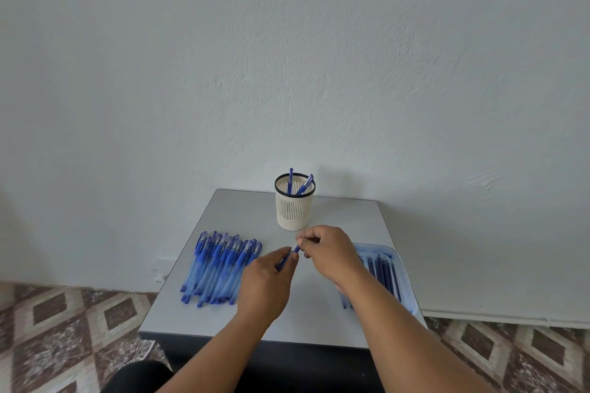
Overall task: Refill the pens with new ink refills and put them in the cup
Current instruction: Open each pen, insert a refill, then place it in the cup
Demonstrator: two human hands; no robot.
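Both hands meet over the middle of the small grey table (344,220). My left hand (266,281) grips the barrel of a blue pen (289,257), and my right hand (329,252) pinches its upper end. A white mesh cup (294,206) with a black rim stands behind the hands and holds two blue pens (302,185). A pile of several blue pens (220,265) lies to the left. On the right, a clear plastic tray (404,277) holds several dark ink refills (383,271), partly hidden by my right forearm.
The table stands against a plain pale wall. A patterned brown and cream tiled floor (64,329) lies around it. A white wall socket (159,273) sits low at the left of the table.
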